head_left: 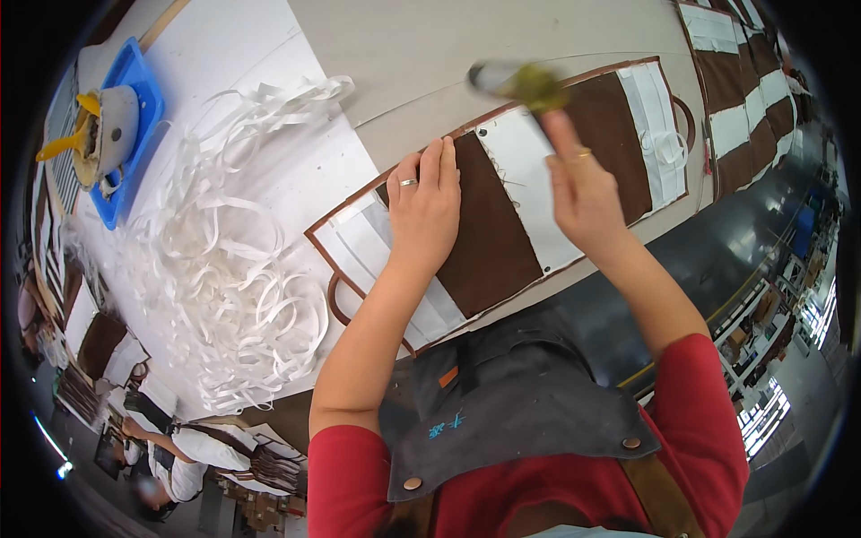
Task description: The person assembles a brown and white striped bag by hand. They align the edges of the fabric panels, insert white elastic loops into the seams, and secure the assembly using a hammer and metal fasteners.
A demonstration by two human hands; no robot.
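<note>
A long brown-and-white bag panel (pixel 489 229) lies flat and slanted on the table in front of me, edged in brown, with a brown loop handle at each end. My left hand (pixel 425 208) rests flat on its brown part near the far edge, fingers stretched out close together. Raised over the panel's white middle, my right hand (pixel 583 193) is closed round a hammer (pixel 535 87); its head is smeared by motion. Small dark studs sit at the edges of the white middle, and loose threads run along its seam.
To the left lies a big tangle of white strips (pixel 215 287) on white sheet. Beyond it a blue tray (pixel 152 94) carries a whitish pot (pixel 115 134) with yellow-handled tools. Similar panels (pixel 722 76) lie at far right. Another person (pixel 184 462) works at lower left.
</note>
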